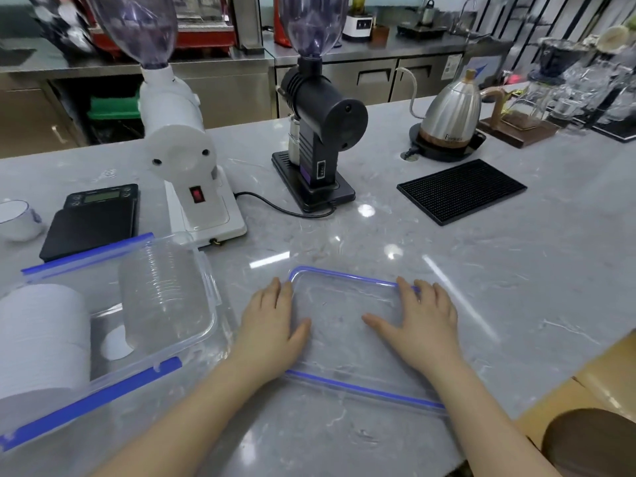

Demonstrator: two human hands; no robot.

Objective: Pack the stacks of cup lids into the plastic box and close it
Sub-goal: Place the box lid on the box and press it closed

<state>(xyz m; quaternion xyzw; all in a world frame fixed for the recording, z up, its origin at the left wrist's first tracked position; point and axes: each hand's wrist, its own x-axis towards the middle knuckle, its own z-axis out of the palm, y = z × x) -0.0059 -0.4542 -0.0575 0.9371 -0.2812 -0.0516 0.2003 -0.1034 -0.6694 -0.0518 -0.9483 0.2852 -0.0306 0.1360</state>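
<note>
A clear plastic box (206, 325) with blue clips stands at the left on the counter. Inside it lie a stack of clear cup lids (161, 297) and a stack of white cup lids (41, 339), both on their sides. The box's clear lid (347, 356) with a blue seam lies flat on the counter in front of me. My left hand (272, 321) rests on the lid's left edge and my right hand (418, 321) on its right part. Both hands lie flat with fingers spread; neither grips it.
Behind the box stand a black scale (91, 220), a white grinder (186, 160) and a black grinder (320, 129) with a cable. A white cup (17, 218) sits at far left, a black mat (461, 189) and a kettle (447, 122) at right. The counter edge runs at lower right.
</note>
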